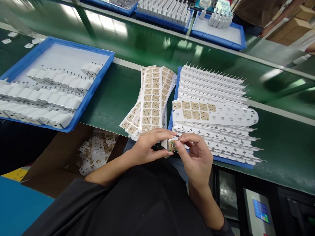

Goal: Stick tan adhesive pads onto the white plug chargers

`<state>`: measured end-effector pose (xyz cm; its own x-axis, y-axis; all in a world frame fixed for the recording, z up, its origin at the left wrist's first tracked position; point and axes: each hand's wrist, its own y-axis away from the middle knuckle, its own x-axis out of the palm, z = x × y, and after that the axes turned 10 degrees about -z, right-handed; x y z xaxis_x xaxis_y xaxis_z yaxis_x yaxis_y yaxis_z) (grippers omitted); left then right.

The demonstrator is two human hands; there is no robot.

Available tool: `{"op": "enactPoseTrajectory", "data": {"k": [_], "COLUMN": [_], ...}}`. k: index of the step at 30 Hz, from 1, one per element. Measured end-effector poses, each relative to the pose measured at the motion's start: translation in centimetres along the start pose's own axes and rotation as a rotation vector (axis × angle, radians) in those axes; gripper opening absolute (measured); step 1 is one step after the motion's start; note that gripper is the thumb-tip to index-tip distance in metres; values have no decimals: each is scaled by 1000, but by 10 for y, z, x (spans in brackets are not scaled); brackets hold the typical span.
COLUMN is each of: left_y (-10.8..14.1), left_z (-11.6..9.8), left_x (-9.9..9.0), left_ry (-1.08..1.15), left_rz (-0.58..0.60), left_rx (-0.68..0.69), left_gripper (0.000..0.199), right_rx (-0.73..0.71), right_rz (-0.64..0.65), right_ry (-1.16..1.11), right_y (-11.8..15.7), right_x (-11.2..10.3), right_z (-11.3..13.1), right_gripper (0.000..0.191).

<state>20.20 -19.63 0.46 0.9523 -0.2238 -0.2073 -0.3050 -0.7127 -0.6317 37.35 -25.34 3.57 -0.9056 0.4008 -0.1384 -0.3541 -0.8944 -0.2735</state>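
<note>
A white charger block [165,144] is pinched between the thumb and fingers of my left hand [147,147]. On its end face, turned to the right, lies a tan sticker [172,144] with small openings. My right hand [197,154] has its thumb and index finger pressed together at the sticker's upper right edge. Just behind my hands, sheets of tan stickers [151,98] lie fanned out on the green table. A partly used sticker sheet [215,112] rests across rows of white chargers [209,82] in the right blue tray [233,163].
At the left, another blue tray [81,114] holds rows of white blocks [59,119]. A cardboard box [49,157] with discarded sheets [98,150] stands below the table edge. More trays [219,37] line the back, with a person [258,13] beyond them.
</note>
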Motion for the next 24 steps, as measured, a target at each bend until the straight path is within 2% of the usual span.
{"op": "enactPoseTrajectory", "data": {"k": [5, 6, 9, 12, 15, 20, 24], "left_y": [1, 2, 3, 3, 3, 1, 4], "left_z": [1, 1, 2, 3, 4, 2, 4], "left_x": [1, 1, 3, 8, 13, 20, 21], "left_ry": [50, 67, 100, 75, -8, -145, -226], "left_rz": [-30, -38, -92, -168, -208, -278, -310], "left_rx": [3, 5, 22, 66, 150, 303, 347], "left_gripper": [52, 52, 54, 51, 46, 38, 34], "right_rx": [-226, -233, -75, 57, 38, 60, 80], "right_rz": [-40, -52, -47, 96, 151, 119, 71], "right_ry": [208, 232, 140, -24, -63, -240, -360], "right_y": [-3, -4, -7, -6, -3, -4, -3], "right_x": [1, 0, -3, -6, -4, 6, 16], "right_z": [-2, -3, -4, -3, -1, 1, 0], "right_gripper": [21, 25, 25, 23, 24, 18, 16]}}
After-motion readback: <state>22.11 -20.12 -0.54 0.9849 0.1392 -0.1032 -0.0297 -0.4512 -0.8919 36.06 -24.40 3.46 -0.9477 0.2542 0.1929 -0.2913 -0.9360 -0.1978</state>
